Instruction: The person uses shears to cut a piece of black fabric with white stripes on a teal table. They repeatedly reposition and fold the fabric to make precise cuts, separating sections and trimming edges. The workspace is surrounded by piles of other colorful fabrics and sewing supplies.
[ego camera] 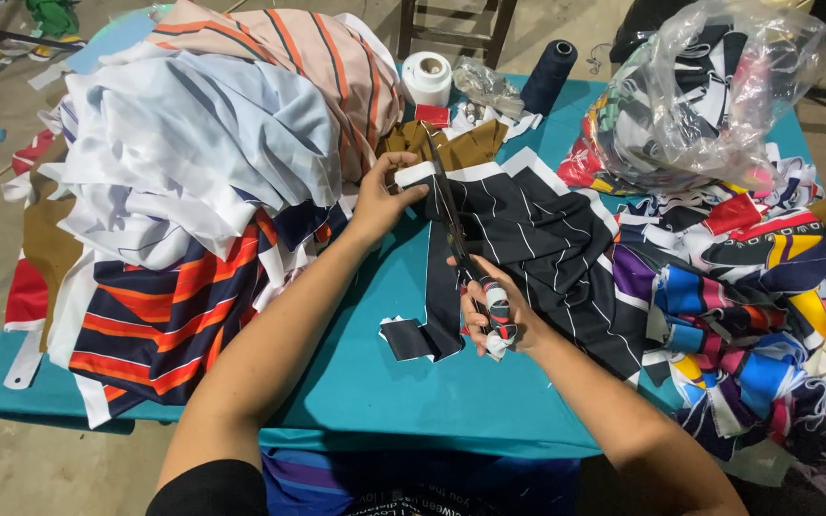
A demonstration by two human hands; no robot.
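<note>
A teal cloth-covered table [375, 382] fills most of what I can see from here. On its left side rises a big heap of folded fabric pieces [203, 162], pale blue and white on top, peach with orange stripes behind, navy with orange bands spilling over the near edge. Along the right side lies a jumble of bright multicoloured fabric offcuts [757, 315], and behind that a clear plastic bag stuffed with more scraps [709, 86].

In the middle, spread flat, is the black fabric panel with thin white stripes and a white border [547, 239]. The left hand [380, 201] pinches its white upper corner between thumb and fingers, holding it taut against the table. The right hand [494, 311] is closed through the cloth-wrapped handles of a long pair of dark scissors [456, 229], whose blades run up along the panel's left edge toward the pinched corner. A small trimmed black piece [408, 339] lies on the teal cloth just beside the right hand.

I would judge this to be mid-cut, trimming the edge of the striped panel. Carrying on would call for keeping the cloth tight and the left fingers out of the blades' line.

At the far edge stand a white roll of tape [427, 76] and a dark navy thread cone [549, 72].
</note>
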